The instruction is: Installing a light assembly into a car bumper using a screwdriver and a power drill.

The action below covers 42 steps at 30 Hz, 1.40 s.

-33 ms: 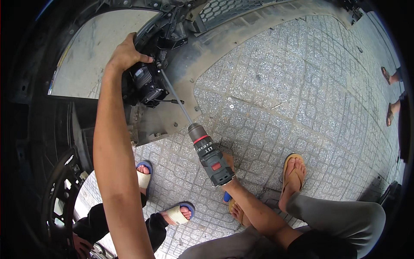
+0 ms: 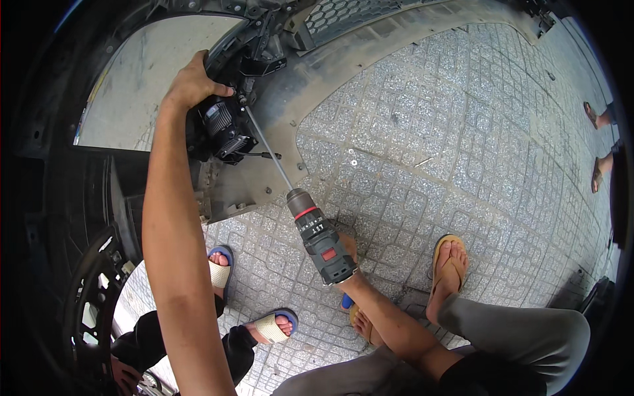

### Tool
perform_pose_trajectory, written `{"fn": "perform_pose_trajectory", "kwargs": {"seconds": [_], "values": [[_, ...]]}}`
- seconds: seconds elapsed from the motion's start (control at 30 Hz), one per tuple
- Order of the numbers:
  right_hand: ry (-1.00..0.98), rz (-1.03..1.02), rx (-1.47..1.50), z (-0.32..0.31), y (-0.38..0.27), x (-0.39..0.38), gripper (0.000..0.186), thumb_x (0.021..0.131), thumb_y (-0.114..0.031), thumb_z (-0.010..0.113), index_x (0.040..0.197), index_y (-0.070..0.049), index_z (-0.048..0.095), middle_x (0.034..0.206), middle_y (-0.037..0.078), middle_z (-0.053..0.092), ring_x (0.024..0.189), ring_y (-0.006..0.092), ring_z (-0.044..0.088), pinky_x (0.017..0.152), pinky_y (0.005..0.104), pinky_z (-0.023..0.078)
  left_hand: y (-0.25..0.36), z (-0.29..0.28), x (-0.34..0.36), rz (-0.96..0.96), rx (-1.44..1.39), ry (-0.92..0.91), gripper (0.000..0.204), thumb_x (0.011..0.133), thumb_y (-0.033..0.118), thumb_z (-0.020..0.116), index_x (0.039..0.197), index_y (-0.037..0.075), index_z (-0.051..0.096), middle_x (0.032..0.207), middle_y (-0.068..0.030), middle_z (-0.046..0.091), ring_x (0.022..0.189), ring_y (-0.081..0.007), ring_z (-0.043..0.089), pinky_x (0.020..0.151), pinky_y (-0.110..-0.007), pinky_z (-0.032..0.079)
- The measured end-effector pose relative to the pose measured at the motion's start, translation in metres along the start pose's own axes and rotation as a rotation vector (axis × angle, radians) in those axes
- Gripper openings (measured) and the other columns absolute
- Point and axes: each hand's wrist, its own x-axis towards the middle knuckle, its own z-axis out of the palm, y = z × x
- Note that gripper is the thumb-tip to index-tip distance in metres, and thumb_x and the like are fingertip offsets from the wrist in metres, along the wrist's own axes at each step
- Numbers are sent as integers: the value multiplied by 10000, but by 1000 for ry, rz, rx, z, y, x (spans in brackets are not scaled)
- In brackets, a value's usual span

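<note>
Gripping dark grey cordless drill with red ring (image 2: 323, 247) in right hand (image 2: 347, 245), wrapped round handle, mostly hidden behind drill body. Pointing long thin steel shaft (image 2: 269, 146) up-left to upper edge of black finned housing (image 2: 219, 120), above dusty grey panel (image 2: 281, 112). Resting left hand (image 2: 191, 86) at housing's top, thumb spread from fingers; can't tell if clamping.

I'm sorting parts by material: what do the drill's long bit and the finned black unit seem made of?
Long bit: probably steel, smooth grey with a metallic sheen. Finned black unit: perhaps satin-coated metal, its ribs softly shining; plastic possible.
</note>
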Motion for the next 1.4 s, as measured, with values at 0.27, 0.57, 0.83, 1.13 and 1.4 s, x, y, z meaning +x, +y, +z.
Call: {"fn": "perform_pose_trajectory", "kwargs": {"seconds": [0.27, 0.57, 0.83, 1.13, 1.4], "values": [[-29, -201, -133, 0, -14, 5, 180, 835, -91, 715, 1001, -70, 648, 844, 56, 667, 723, 201, 647, 674, 329, 533, -9, 0, 2, -3, 13, 13, 1056, 550, 234, 921, 1436, -24, 408, 1240, -264, 644, 1192, -382, 612, 1055, -390, 453], [-31, -298, -155, -3, -18, 4, 84, 947, -127, 632, 1000, -71, 666, 882, 56, 694, 763, 195, 664, 701, 312, 533, -2, 0, -3, -19, -14, -4, 1052, 555, 220, 924, 1435, -29, 402, 1231, -266, 647, 1179, -379, 620, 1046, -386, 460], [-29, -216, -53, -6, -27, 0, 125, 908, -71, 663, 1032, -63, 671, 903, 50, 698, 787, 157, 655, 713, 306, 529, -5, -3, -2, 1, -27, -22, 1062, 560, 214, 920, 1442, -43, 387, 1258, -268, 632, 1205, -377, 603, 1056, -376, 449], [-45, -338, -230, -10, -23, 3, 222, 806, -27, 726, 1018, -64, 668, 906, 53, 678, 792, 170, 647, 710, 305, 523, 2, -4, -7, -21, -13, -20, 1071, 555, 224, 918, 1447, -35, 385, 1255, -268, 631, 1199, -380, 604, 1054, -383, 448], [-51, -214, -33, -10, -16, 6, 228, 781, -21, 737, 990, -64, 653, 886, 51, 669, 788, 167, 648, 718, 300, 522, -1, -13, -6, -38, -104, -83, 992, 672, 443, 870, 1425, -36, 437, 1282, -234, 623, 1211, -360, 587, 1071, -371, 422]]}}
